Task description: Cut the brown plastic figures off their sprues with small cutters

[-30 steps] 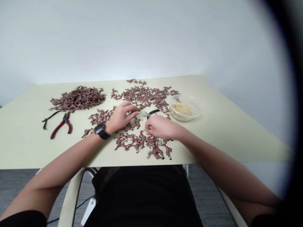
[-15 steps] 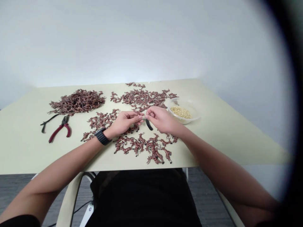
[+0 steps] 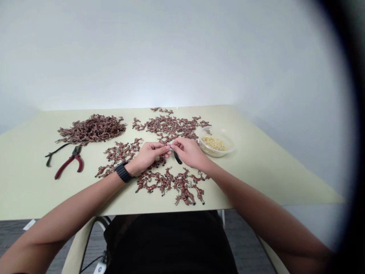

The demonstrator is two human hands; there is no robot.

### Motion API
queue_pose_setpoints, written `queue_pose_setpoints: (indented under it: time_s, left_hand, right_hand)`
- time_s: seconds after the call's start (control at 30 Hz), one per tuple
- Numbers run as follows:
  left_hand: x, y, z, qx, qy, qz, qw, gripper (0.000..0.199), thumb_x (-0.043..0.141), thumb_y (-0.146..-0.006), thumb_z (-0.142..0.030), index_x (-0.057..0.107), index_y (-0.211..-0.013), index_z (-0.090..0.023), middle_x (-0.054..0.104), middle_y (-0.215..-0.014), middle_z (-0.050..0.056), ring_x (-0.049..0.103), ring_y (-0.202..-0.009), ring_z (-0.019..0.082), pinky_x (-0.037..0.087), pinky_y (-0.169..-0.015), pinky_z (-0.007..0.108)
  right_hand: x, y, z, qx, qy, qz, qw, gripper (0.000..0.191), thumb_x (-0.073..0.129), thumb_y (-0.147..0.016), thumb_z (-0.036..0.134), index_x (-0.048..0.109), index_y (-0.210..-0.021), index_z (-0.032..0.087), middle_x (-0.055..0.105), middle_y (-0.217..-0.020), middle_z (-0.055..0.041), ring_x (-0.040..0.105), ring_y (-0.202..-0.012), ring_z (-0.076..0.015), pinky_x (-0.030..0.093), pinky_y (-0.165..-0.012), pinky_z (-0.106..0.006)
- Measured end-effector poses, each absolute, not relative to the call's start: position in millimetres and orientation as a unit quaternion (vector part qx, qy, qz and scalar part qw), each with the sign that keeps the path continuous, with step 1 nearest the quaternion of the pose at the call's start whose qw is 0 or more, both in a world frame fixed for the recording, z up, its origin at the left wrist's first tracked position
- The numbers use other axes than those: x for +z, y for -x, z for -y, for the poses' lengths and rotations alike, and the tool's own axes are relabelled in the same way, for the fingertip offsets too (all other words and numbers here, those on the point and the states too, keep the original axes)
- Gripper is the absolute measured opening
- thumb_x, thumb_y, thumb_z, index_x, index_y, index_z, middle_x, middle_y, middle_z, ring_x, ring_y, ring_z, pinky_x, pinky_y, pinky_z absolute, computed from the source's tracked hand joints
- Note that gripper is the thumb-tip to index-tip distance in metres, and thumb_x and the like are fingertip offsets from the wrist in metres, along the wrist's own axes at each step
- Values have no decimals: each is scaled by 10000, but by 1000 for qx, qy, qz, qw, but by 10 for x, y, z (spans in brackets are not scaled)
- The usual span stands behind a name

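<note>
— Pinching what, left hand (image 3: 149,156) and right hand (image 3: 189,153) together?

— Small black-handled snips (image 3: 177,157), by the look of it; hard to be sure at this size, with fingertips covering the tool's head.

— Grip on each side?

— Both hands closed and grasping, fingertips meeting at the silvery head, black handle curving down below. No released fingers anywhere near the tool.

— Position?

— Above the middle of a pale green desk (image 3: 251,179), over clusters of small brown animal figures (image 3: 168,184), some just under the left hand, more spread in front and beyond. A black watch (image 3: 123,172) around the left wrist.

— Further out on the left?

— A dense heap of the same figures (image 3: 91,129), then red-handled pliers (image 3: 70,163) lying just beside a black-handled tool (image 3: 54,154).

— And on the right?

— Near the right hand, a clear plastic bowl (image 3: 216,133) holding small golden bits (image 3: 213,143), with a few figures touching its rim.
</note>
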State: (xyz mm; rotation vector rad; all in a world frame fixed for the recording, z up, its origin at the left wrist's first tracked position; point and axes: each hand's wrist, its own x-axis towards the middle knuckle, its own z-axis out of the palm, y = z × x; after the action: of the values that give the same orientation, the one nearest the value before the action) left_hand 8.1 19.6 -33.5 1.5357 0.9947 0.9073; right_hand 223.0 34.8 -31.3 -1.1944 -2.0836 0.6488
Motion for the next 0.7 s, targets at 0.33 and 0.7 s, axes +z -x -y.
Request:
queue_pose_setpoints:
  time_s: [0.33, 0.7]
  left_hand:
    - [-345, -89, -240, 384, -732, -446, 344, 421, 685, -918, -554, 809, -898, -152, 757, -810, 57, 642, -701, 171, 501, -611, 256]
    - [-368, -88, -252, 353, -723, -453, 383, 467, 619, -975, -576, 775, -932, -138, 765, -853, 83, 662, -719, 168, 513, -660, 269]
  right_hand:
    - [-330, -2232, -375, 382, 488, 727, 294, 352, 566, -983, 500, 705, -872, 196, 644, -699, -11, 494, -529, -127, 358, -519, -275]
    - [-304, -2248, -383, 291, 463, 752, 367, 202, 590, -947, 358, 712, -901, 204, 710, -838, -24, 600, -725, -164, 448, -674, -290]
